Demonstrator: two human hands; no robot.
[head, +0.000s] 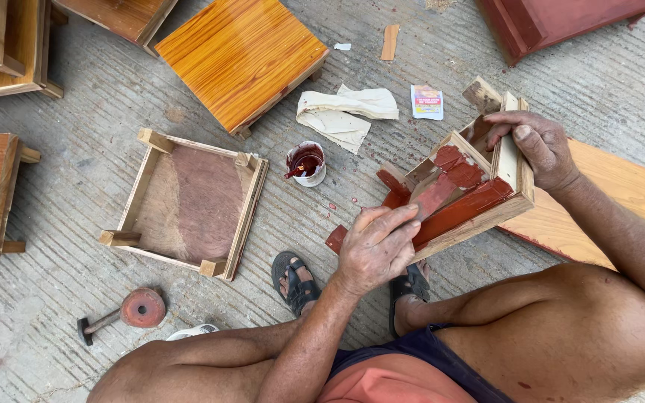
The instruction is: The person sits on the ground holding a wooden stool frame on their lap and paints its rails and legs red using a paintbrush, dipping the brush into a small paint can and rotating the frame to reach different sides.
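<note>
A small wooden stool (463, 195) is held tilted above the concrete floor (76, 328) and is partly coated in red paint.

The stool is steadied by the right hand (535, 145), whose fingers are closed over its upper bare-wood edge. The left hand (376, 246) is curled shut at the stool's lower red-painted rail; what is pinched in it cannot be told. Just left of the stool a small cup of red paint (307, 163) stands on the floor, with a crumpled cloth (345, 113) and a small paper packet (427, 101) beyond it. An unpainted stool (188, 203) lies upside down further left, a varnished orange stool (242, 54) sits above it, and a hammer (125, 312) lies near the person's left knee.
</note>
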